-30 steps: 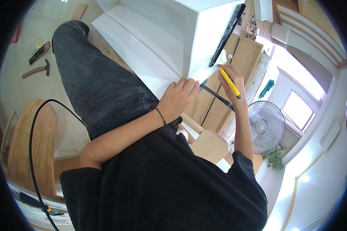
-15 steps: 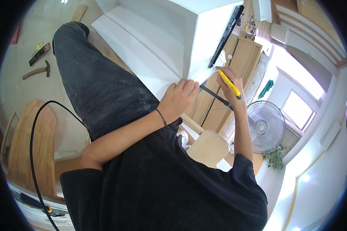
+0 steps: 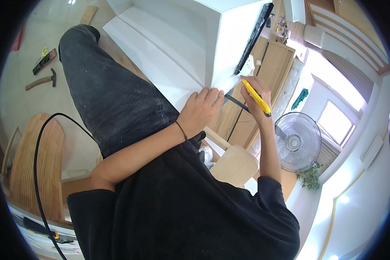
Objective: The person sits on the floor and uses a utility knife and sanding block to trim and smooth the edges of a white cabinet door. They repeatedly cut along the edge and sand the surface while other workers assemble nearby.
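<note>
A white box-like panel piece [image 3: 173,47] lies slanted in front of me, against my dark-trousered leg. My left hand [image 3: 201,109] rests on its near lower edge, fingers apart and slightly bent. The thumb is hard to make out. In my right hand [image 3: 264,90] is a yellow utility knife [image 3: 255,96] with a dark end, held pen-like by the panel's right corner. Its blade tip is too small to see. A black strip [image 3: 254,39] runs along the panel's right side, just above that hand.
A hammer [image 3: 42,81] and a dark tool [image 3: 44,62] with a yellow item lie on the floor at left. A wooden slab [image 3: 37,167] and a black cable [image 3: 37,173] are nearer. At right stand a wooden stool [image 3: 235,167], a fan [image 3: 297,141] and a wooden cabinet [image 3: 275,60].
My right hand has shifted slightly left with the utility knife, and its forearm has moved left too. The left hand is nearly still on the panel edge.
</note>
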A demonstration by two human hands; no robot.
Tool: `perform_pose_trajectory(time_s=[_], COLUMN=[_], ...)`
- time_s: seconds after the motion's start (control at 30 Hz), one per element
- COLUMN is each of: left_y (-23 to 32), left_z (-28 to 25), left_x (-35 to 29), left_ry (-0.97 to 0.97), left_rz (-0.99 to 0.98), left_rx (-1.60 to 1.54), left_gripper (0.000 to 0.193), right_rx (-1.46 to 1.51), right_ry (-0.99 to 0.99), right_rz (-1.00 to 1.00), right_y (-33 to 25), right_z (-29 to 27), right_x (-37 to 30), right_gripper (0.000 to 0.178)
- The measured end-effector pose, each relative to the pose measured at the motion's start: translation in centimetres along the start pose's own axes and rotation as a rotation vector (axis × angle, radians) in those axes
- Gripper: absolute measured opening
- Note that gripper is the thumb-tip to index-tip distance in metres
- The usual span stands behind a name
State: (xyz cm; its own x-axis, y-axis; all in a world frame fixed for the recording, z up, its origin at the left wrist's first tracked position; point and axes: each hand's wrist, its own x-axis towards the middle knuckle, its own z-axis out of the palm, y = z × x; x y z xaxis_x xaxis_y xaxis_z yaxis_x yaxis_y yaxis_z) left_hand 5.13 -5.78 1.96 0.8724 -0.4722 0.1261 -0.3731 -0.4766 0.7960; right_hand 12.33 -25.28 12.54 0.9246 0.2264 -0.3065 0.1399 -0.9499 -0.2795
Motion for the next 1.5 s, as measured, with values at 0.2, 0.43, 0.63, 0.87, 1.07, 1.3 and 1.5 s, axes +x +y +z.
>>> perform_pose_trajectory(time_s=[0.2, 0.43, 0.63, 0.87, 1.07, 1.3, 1.5], left_y=[-0.1, 0.0, -0.1, -0.1, -0.1, 0.0, -0.1], left_z=[0.0, 0.1, 0.1, 0.2, 0.1, -0.2, 0.0], left_x=[-0.1, 0.0, 0.0, -0.1, 0.1, 0.0, 0.1], left_ry=[-0.006, -0.013, 0.001, 0.013, 0.0, 0.0, 0.016], left_rz=[-0.002, 0.004, 0.01, 0.01, 0.012, 0.011, 0.013], left_rx=[0.0, 0.012, 0.013, 0.005, 0.01, 0.012, 0.025], left_gripper=[0.055, 0.053, 0.053, 0.053, 0.052, 0.051, 0.05], right_rx=[-0.051, 0.039, -0.028, -0.098, 0.062, -0.04, -0.054], right_ry=[-0.046, -0.115, 0.006, -0.043, -0.09, 0.029, -0.007], right_rz=[0.001, -0.019, -0.005, -0.081, -0.014, 0.01, -0.035], right_y=[0.7, -1.5, 0.9, 0.6, -0.3, 2.3, 2.1], right_z=[-0.1, 0.9, 0.0, 0.2, 0.5, -0.6, 0.0], right_x=[-0.1, -1.5, 0.1, -0.1, -0.7, 0.7, 0.1], right_gripper=[0.026, 0.03, 0.025, 0.028, 0.028, 0.025, 0.026])
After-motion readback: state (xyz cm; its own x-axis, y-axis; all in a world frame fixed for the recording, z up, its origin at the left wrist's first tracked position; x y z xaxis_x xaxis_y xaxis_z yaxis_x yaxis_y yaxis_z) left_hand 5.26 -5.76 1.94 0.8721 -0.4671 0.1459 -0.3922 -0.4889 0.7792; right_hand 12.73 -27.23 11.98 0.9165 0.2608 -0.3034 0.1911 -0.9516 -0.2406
